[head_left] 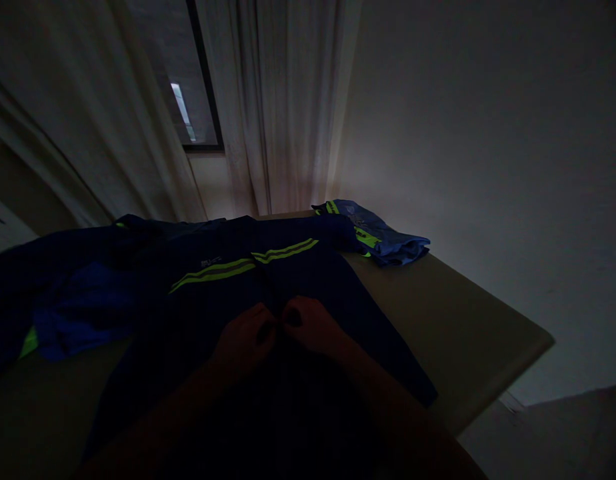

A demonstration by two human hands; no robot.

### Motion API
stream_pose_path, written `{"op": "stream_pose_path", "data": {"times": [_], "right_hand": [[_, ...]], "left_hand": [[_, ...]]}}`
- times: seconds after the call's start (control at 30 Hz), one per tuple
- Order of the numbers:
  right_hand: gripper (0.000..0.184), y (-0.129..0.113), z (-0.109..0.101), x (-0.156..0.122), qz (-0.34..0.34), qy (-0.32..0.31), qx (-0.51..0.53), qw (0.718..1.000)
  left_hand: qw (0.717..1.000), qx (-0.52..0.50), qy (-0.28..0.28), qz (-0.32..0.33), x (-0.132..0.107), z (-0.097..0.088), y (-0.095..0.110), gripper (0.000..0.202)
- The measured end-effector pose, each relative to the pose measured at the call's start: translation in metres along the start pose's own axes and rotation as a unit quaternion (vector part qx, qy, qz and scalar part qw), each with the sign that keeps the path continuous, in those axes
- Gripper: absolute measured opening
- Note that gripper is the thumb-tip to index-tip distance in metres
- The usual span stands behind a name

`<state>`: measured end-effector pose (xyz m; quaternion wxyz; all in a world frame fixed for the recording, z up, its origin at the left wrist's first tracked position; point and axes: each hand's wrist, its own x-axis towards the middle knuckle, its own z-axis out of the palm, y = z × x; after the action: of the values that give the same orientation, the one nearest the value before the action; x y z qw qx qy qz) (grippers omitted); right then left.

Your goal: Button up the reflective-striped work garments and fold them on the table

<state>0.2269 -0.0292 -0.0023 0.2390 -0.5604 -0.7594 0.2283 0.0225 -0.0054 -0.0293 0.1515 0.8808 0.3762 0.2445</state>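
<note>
A dark blue work jacket [338,287] with yellow-green reflective stripes across its chest lies spread over the table. Both hands are close together at its front, about where its two sides meet. My left hand [248,333] has its fingers curled and pinched against the jacket's front edge. Beside it, my right hand [308,323] is closed the same way, thumb and fingers pressed together at the opposite edge. Darkness hides the fingertips and any small fastener between them. The lower part of the jacket is lost in shadow.
A folded blue garment [388,237] with yellow-green bands lies at the table's far right. More blue clothing [88,307] is heaped on the left. The tan table [468,327] has a corner at right, near the wall [478,167]. Curtains [288,100] hang behind.
</note>
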Motion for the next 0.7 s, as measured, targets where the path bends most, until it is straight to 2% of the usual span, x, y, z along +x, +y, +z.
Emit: {"op": "stream_pose_path", "data": {"times": [0.13, 0.3, 0.43, 0.57, 0.7], "right_hand": [[0.011, -0.004, 0.002, 0.000, 0.003, 0.003, -0.028, 1.000], [0.011, -0.007, 0.003, -0.001, 0.022, 0.000, -0.069, 0.997], [0.011, -0.003, 0.006, -0.002, 0.035, 0.000, -0.093, 0.995], [0.016, 0.000, 0.006, -0.001, 0.048, 0.011, -0.065, 0.997], [0.010, 0.002, 0.004, 0.002, 0.015, 0.012, -0.019, 1.000]], "left_hand": [[0.999, -0.030, 0.002, -0.020, 0.003, 0.000, -0.003, 0.018], [0.995, -0.086, -0.033, -0.046, 0.007, 0.000, -0.010, 0.012], [0.994, -0.082, -0.039, -0.065, 0.008, 0.001, -0.013, 0.014], [0.991, -0.100, -0.059, -0.072, 0.010, 0.001, -0.013, 0.014], [0.989, -0.107, -0.066, -0.078, 0.011, -0.001, -0.010, 0.013]]}}
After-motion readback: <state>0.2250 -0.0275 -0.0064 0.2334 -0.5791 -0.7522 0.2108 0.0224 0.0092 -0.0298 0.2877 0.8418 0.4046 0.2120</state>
